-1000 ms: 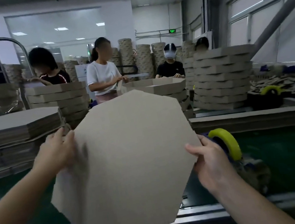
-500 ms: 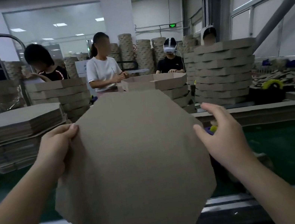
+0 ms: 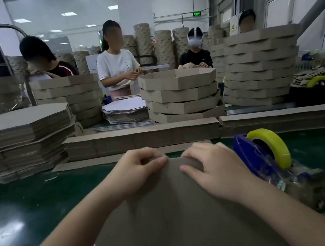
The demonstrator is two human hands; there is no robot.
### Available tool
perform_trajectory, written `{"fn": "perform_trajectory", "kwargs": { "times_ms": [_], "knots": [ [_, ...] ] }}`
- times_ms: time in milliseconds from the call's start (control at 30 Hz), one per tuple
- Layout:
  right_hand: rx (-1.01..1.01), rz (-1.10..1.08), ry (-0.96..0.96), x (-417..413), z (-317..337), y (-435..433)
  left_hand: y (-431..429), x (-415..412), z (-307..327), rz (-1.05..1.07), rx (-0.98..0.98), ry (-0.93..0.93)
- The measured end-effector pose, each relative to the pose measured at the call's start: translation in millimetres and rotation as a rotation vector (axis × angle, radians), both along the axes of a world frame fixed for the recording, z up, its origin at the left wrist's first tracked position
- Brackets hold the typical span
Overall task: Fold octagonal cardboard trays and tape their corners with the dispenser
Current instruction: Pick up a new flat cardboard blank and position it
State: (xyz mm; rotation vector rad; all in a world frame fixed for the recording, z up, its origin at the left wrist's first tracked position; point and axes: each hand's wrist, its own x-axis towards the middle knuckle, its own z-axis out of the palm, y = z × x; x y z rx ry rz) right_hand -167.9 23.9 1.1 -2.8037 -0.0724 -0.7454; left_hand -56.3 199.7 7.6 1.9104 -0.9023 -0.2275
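left hand [image 3: 135,172]: pinching far edge of cardboard sheet [image 3: 175,224]
right hand [image 3: 215,167]: fingers curled over same edge, gripping
tape dispenser [image 3: 270,160]: right, on green belt [image 3: 20,208]

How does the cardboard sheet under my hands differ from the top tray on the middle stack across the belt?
The cardboard sheet is flat, unfolded, and gripped at its far edge; the top tray has upright walls and rests untouched on the stack. Both are brown cardboard.

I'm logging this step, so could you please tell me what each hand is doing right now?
Left hand: closed, pinching the far edge of the cardboard sheet.
Right hand: fingers bent, pressing on that same edge.
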Motion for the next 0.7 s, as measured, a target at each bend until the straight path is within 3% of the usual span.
{"fn": "perform_trajectory", "kwargs": {
  "times_ms": [67,133,200,367,467,600,700],
  "knots": [
    [0.036,-0.012,0.033,0.2,-8.6,-1.8,-1.9,20.5,-4.1,-0.051,-0.014,0.183],
    [0.041,-0.008,0.063,1.4,-16.9,-2.0,-12.7,51.4,-11.1,0.028,-0.040,0.183],
    [0.050,0.007,0.085,2.4,-20.8,-2.0,-32.9,86.4,-21.3,0.133,0.041,0.040],
    [0.115,0.050,0.099,4.0,-14.4,-10.0,-78.0,169.6,-44.0,0.290,0.552,-0.522],
    [0.134,0.060,0.090,5.3,-9.4,-17.1,-94.7,209.1,-51.4,0.319,0.767,-0.630],
    [0.140,0.071,0.072,7.9,-0.3,-25.9,-109.1,246.3,-55.3,0.356,0.886,-0.631],
    [0.138,0.069,0.084,11.7,3.9,-29.9,-114.3,255.8,-58.5,0.453,1.015,-0.842]
  ]
}}
